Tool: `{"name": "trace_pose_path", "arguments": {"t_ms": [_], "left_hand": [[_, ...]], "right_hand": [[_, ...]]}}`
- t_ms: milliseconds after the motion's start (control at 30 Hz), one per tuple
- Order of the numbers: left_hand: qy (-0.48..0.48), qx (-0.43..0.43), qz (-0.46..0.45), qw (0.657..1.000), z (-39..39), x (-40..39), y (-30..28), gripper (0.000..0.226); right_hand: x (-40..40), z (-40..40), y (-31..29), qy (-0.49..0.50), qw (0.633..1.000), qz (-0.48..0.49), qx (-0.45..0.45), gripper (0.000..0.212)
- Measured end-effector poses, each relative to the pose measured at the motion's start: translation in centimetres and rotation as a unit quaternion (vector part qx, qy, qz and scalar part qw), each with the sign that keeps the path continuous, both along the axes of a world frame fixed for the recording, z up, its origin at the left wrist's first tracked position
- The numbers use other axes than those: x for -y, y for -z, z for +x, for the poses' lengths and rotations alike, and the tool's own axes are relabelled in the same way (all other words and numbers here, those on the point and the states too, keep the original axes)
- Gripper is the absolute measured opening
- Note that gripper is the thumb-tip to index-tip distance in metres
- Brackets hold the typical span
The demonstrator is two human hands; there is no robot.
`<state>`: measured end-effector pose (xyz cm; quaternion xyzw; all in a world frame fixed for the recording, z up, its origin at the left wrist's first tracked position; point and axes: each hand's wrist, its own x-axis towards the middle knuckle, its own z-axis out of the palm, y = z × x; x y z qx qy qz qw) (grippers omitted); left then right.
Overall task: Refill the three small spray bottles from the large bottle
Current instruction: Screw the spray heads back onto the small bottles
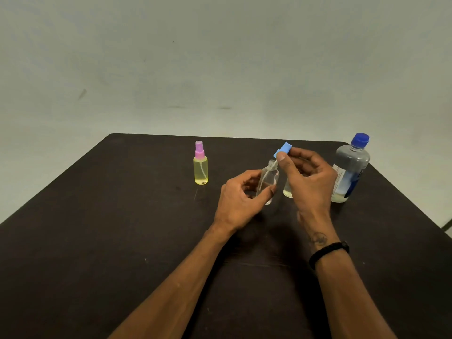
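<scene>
Taking the clear spray bottle (267,181) as the landmark: well to its left stands the pink-capped spray bottle (201,165), upright, its yellowish liquid nearly to the shoulder, so it looks already filled. The left hand (241,200) curls its thumb and fingers around the clear bottle's lower body, steadying it on the dark table (97,228). This bottle is smooth, see-through plastic, round-shouldered with a threaded open neck, and appears nearly empty. Just above its neck the right hand (307,178) pinches the blue sprayer cap (283,149), with the thin dip tube trailing down into the bottle's mouth. The step in hand seems to be taking the sprayer off before filling; next the cap wants setting aside and the large bottle fetching. Just right of the clear bottle, half hidden behind the right hand, a third small bottle (288,189) holds pale liquid. Far right stands the large bottle (351,170), blue-capped, labelled, with only a little liquid left
</scene>
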<state>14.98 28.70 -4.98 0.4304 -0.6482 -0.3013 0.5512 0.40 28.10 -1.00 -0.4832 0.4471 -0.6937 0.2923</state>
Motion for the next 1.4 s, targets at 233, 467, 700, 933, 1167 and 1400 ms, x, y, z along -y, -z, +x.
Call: {"name": "trace_pose_path", "arguments": {"t_ms": [233,467,700,933,1167,1400], "left_hand": [[0.025,-0.009,0.018,0.999,0.35,0.44,0.2,0.036],[0.033,-0.029,0.039,0.998,0.47,0.7,0.34,0.037],[0.039,-0.044,0.044,0.997,0.41,0.7,0.3,0.036],[0.05,-0.045,0.048,0.997,0.43,0.54,0.12,0.036],[0.066,-0.086,0.071,0.992,0.37,0.4,0.01,0.035],[0.095,-0.124,0.092,0.983,0.47,0.24,-0.21,0.029]], "right_hand": [[-0.14,0.22,0.09,-0.035,0.999,0.019,0.029,0.024],[-0.1,0.19,0.05,-0.058,0.997,0.022,0.034,0.022],[-0.22,0.18,0.01,-0.066,0.997,0.029,0.023,0.026],[-0.1,0.28,0.2,-0.074,0.996,0.045,0.01,0.038],[-0.24,0.31,-0.23,-0.152,0.983,0.062,0.088,0.04],[-0.46,-0.06,-0.53,-0.21,0.968,0.076,0.118,0.028]]}}
